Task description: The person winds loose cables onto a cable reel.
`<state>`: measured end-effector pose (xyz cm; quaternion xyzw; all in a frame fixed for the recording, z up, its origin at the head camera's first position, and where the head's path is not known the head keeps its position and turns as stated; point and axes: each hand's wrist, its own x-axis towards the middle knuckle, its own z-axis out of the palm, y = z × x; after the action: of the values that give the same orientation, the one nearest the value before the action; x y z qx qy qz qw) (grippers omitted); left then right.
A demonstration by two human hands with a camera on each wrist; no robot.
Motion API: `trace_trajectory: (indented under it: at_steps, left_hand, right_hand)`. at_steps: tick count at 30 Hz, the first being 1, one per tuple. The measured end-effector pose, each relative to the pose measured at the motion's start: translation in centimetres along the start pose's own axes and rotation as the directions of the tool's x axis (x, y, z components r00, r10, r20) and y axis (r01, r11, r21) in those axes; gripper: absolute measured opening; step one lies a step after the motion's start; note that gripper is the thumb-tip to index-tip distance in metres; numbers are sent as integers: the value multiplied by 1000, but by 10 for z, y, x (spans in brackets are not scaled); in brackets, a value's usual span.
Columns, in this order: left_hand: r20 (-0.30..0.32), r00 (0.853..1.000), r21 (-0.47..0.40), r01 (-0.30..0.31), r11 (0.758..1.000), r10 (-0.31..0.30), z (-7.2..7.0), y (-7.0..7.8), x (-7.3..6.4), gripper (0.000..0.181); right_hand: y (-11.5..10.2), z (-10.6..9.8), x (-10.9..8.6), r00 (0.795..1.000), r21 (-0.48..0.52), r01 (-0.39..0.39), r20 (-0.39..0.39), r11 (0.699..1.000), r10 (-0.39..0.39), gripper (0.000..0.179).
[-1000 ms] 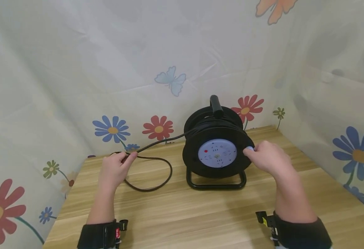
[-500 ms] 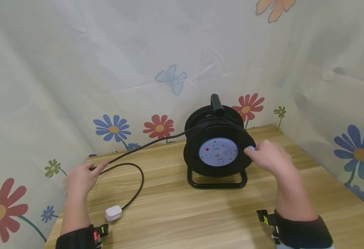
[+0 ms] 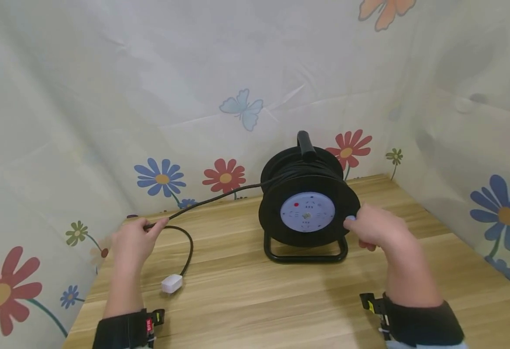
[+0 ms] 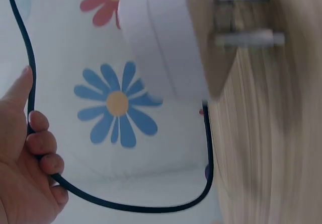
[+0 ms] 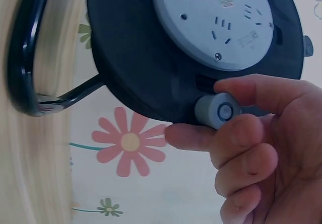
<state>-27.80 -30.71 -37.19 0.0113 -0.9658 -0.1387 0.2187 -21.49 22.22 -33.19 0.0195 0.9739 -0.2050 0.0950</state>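
A black cable reel point(image 3: 271, 220) with a pale socket panel point(image 3: 294, 223) stands upright on its tubular frame, right of the middle. My right hand point(image 3: 381, 228) pinches the small grey winding knob point(image 5: 211, 108) at the reel's right edge, thumb and fingers around it in the right wrist view. From the reel a black cable point(image 3: 220, 196) runs left to my left hand point(image 3: 132, 242), whose curled fingers hold it. Past that hand the cable loops round to a white plug point(image 3: 172, 283). Close to the left wrist camera the plug looks blurred, with its metal pins point(image 4: 251, 38) showing.
The reel's carry handle point(image 3: 306, 147) sticks up at its top. A wooden table point(image 3: 246, 305) lies under everything. Behind and to both sides hangs a pale curtain point(image 3: 185, 116) printed with flowers and butterflies.
My left hand moved left and toward me with the cable, then slightly back right; the plug came into view. The reel's panel has turned a little clockwise as the right hand with the knob dropped.
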Motion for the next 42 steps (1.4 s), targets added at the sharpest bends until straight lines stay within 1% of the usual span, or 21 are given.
trace_trajectory:
  at_steps: [4, 7, 13, 16, 21, 27, 32, 34, 36, 42]
  left_hand:
    - [-65, 998, 22, -13, 1000, 14, 12, 19, 3, 66]
    - [-84, 996, 21, -25, 999, 26, 18, 32, 4, 64]
    - [-44, 999, 26, -24, 999, 25, 20, 51, 6, 63]
    - [-29, 999, 28, -19, 999, 20, 20, 59, 7, 62]
    - [-12, 1000, 7, -19, 1000, 20, 23, 76, 8, 63]
    - [-49, 997, -32, -61, 998, 60, 30, 98, 8, 61]
    - [-67, 995, -77, -77, 994, 72, 34, 112, 8, 63]
    - [-67, 995, -83, -84, 993, 78, 35, 117, 8, 62]
    - [-54, 995, -80, -89, 993, 85, 35, 122, 8, 61]
    - [-44, 995, -101, -99, 990, 95, 40, 133, 6, 61]
  right_hand:
    - [2, 9, 4, 999, 1, 16, 43, 1000, -16, 39]
    - [2, 15, 7, 997, -31, 37, 72, 999, -35, 35]
    - [-10, 28, 14, 993, -138, 75, 104, 988, -61, 31]
    - [-16, 35, 17, 992, -169, 85, 106, 982, -68, 30]
    - [-23, 47, 23, 987, -208, 138, 109, 968, -117, 35]
    - [-31, 60, 27, 984, -212, 162, 111, 964, -141, 36]
    - [-39, 66, 31, 984, -205, 160, 106, 966, -140, 37]
    - [-43, 67, 32, 985, -205, 156, 103, 966, -138, 37]
    - [-46, 69, 34, 985, -209, 155, 102, 966, -136, 36]
    - [-56, 75, 38, 982, -235, 168, 130, 957, -141, 39]
